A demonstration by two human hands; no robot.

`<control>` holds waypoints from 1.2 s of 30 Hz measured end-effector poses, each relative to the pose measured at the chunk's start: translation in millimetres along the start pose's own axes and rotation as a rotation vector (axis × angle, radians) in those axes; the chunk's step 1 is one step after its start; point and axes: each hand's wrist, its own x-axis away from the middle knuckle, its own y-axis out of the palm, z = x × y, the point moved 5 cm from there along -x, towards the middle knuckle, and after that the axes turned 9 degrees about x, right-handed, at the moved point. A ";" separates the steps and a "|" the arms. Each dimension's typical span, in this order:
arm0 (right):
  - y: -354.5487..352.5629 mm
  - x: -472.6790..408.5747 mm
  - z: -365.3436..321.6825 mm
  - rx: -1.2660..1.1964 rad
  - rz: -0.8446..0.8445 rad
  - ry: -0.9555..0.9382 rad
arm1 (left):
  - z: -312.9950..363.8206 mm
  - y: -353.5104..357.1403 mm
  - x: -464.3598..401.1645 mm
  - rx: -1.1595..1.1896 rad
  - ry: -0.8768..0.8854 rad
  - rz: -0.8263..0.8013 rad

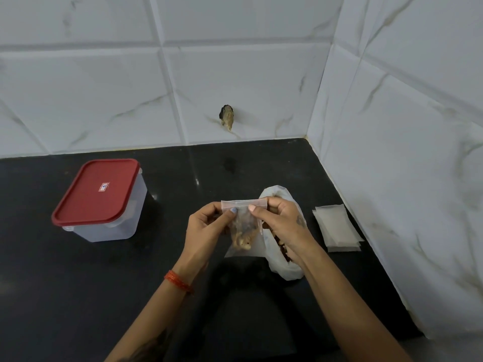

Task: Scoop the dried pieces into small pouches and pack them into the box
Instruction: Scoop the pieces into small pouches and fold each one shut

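Observation:
A small clear zip pouch [244,228] with brown dried pieces in its lower part hangs upright above the black counter [78,283]. My left hand [206,228] pinches its top strip at the left, and my right hand [281,218] pinches it at the right. Behind the right hand lies a white plastic bag [286,265], open, with more dried pieces inside. A clear plastic box with a shut red lid [98,190] stands at the left of the counter, apart from both hands.
A stack of empty pouches [337,228] lies at the right, near the side wall. White marble-look tiled walls meet in a corner at the back right. A small dark hole or fitting [226,117] marks the back wall.

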 end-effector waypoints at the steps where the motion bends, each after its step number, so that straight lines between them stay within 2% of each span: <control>1: -0.2 -0.9 0.6 -0.006 -0.003 0.003 | 0.0 0.7 0.7 0.006 -0.001 0.011; 8: 4.3 -4.9 -3.1 -0.028 -0.027 -0.004 | 3.9 -3.2 1.0 0.047 -0.012 0.042; 20: 29.4 -19.4 -16.3 0.013 0.040 -0.047 | 17.6 -25.6 -14.0 0.074 -0.042 -0.028; 29: 49.1 -21.7 -21.3 -0.052 0.034 0.031 | 24.7 -44.8 -21.8 0.044 -0.039 -0.004; 36: 58.0 -22.7 -25.4 -0.035 0.053 0.007 | 28.1 -47.8 -24.1 0.058 -0.027 -0.038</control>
